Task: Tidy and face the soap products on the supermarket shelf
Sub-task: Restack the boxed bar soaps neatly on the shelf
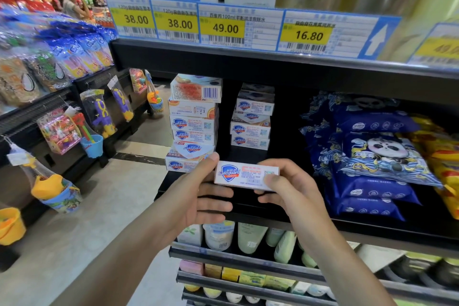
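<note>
Fingers (270,180) of both hands pinch the soap box (246,176) by its short ends, just in front of the shelf stacks (192,124); looks light, stiff cardboard, so end grips work fine

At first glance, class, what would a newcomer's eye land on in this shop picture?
First, the Safeguard soap box at centre, held by the left hand and right hand before the shelf. Then the yellow price tags along the shelf edge above, and the two soap stacks behind.
</note>
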`<act>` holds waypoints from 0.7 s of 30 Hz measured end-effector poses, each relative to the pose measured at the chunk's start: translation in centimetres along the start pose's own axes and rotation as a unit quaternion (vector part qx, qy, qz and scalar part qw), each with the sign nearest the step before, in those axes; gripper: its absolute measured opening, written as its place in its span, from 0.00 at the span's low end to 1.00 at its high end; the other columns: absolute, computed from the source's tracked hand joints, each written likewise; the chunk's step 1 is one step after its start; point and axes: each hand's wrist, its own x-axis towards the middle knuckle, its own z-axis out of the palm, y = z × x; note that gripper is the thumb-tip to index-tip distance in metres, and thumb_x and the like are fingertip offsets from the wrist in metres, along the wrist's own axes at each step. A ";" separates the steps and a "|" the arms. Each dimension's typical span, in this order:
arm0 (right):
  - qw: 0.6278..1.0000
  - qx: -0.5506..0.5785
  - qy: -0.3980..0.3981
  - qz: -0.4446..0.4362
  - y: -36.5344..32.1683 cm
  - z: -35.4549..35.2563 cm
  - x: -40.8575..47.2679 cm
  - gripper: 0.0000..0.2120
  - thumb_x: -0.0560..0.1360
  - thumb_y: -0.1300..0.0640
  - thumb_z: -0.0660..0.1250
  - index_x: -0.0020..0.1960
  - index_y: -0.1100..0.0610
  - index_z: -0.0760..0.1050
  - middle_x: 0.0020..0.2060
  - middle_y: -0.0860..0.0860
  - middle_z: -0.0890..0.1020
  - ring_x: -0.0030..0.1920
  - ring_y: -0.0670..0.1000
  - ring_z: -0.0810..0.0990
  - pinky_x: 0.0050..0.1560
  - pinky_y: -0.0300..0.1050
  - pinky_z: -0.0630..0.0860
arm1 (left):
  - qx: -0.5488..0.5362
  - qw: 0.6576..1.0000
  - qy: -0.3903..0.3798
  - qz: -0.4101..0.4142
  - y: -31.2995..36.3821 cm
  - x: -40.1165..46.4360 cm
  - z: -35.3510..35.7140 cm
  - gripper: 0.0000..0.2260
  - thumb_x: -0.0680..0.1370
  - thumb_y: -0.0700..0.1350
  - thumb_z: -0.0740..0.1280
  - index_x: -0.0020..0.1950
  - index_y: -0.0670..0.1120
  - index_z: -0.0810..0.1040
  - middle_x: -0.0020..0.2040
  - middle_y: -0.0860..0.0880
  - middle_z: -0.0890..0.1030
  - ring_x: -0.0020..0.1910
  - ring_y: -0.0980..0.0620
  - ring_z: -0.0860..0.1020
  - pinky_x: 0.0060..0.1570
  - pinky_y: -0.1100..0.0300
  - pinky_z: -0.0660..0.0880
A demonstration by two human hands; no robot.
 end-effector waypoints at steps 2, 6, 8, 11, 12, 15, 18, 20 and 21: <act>0.999 -0.024 -0.005 -0.026 0.2 0.0 -0.2 0.12 0.72 0.54 0.68 0.54 0.49 0.83 0.51 0.49 0.87 0.52 0.50 0.85 0.48 0.47 0.83 | 0.005 1.000 -0.009 -0.019 0.1 0.1 -0.1 0.36 0.67 0.75 0.71 0.59 0.47 0.86 0.53 0.41 0.88 0.46 0.43 0.88 0.39 0.55 0.83; 0.994 -0.056 -0.027 -0.088 0.6 -0.1 -0.6 0.12 0.74 0.59 0.69 0.56 0.51 0.81 0.58 0.47 0.83 0.59 0.50 0.83 0.52 0.46 0.81 | -0.007 0.999 -0.021 -0.038 0.4 0.2 0.1 0.37 0.63 0.73 0.72 0.59 0.47 0.86 0.53 0.41 0.88 0.45 0.45 0.87 0.39 0.56 0.83; 0.990 -0.073 -0.040 -0.112 0.9 -0.2 -0.7 0.12 0.74 0.60 0.69 0.57 0.52 0.81 0.62 0.46 0.81 0.63 0.51 0.81 0.54 0.46 0.81 | -0.021 0.999 -0.024 -0.038 0.6 0.2 0.3 0.36 0.62 0.70 0.75 0.61 0.48 0.85 0.54 0.41 0.88 0.44 0.46 0.87 0.38 0.56 0.83; 0.987 -0.082 -0.050 -0.126 1.2 -0.3 -0.8 0.14 0.74 0.61 0.69 0.57 0.50 0.80 0.63 0.45 0.80 0.65 0.52 0.80 0.55 0.46 0.80 | -0.033 0.999 -0.017 -0.030 0.6 0.3 0.4 0.30 0.64 0.61 0.77 0.62 0.47 0.83 0.54 0.42 0.88 0.41 0.47 0.87 0.37 0.57 0.83; 0.987 -0.088 -0.052 -0.128 1.2 -0.2 -0.8 0.14 0.73 0.61 0.69 0.56 0.48 0.80 0.64 0.45 0.80 0.66 0.51 0.79 0.56 0.46 0.80 | -0.036 0.999 -0.012 -0.029 0.5 0.3 0.3 0.27 0.67 0.58 0.78 0.61 0.47 0.82 0.53 0.42 0.88 0.41 0.47 0.88 0.37 0.57 0.83; 0.983 -0.113 -0.058 -0.134 1.3 -0.2 -0.8 0.17 0.73 0.62 0.69 0.57 0.46 0.79 0.65 0.44 0.78 0.67 0.51 0.78 0.56 0.48 0.80 | -0.038 0.999 -0.004 -0.027 0.3 0.5 0.0 0.17 0.76 0.52 0.75 0.62 0.47 0.81 0.54 0.42 0.88 0.42 0.47 0.88 0.37 0.57 0.83; 0.982 -0.118 -0.069 -0.131 1.3 -0.2 -0.8 0.23 0.72 0.61 0.70 0.62 0.41 0.77 0.66 0.43 0.76 0.65 0.50 0.79 0.56 0.44 0.80 | -0.039 0.999 0.007 -0.015 0.0 0.7 -0.3 0.15 0.78 0.49 0.74 0.63 0.46 0.81 0.54 0.41 0.88 0.45 0.45 0.88 0.38 0.57 0.83; 0.981 -0.131 -0.070 -0.125 1.2 -0.3 -0.7 0.27 0.71 0.60 0.70 0.65 0.39 0.74 0.67 0.45 0.75 0.66 0.48 0.78 0.61 0.46 0.79 | -0.036 0.999 0.011 -0.004 -0.2 0.7 -0.5 0.14 0.78 0.48 0.74 0.62 0.46 0.82 0.54 0.42 0.88 0.48 0.44 0.88 0.38 0.58 0.83; 0.978 -0.147 -0.069 -0.128 1.2 -0.3 -0.7 0.28 0.71 0.60 0.71 0.67 0.39 0.73 0.68 0.45 0.74 0.67 0.48 0.77 0.65 0.49 0.77 | -0.030 0.999 0.014 0.005 -0.3 0.7 -0.6 0.12 0.78 0.47 0.74 0.60 0.46 0.84 0.54 0.42 0.88 0.48 0.44 0.88 0.39 0.58 0.83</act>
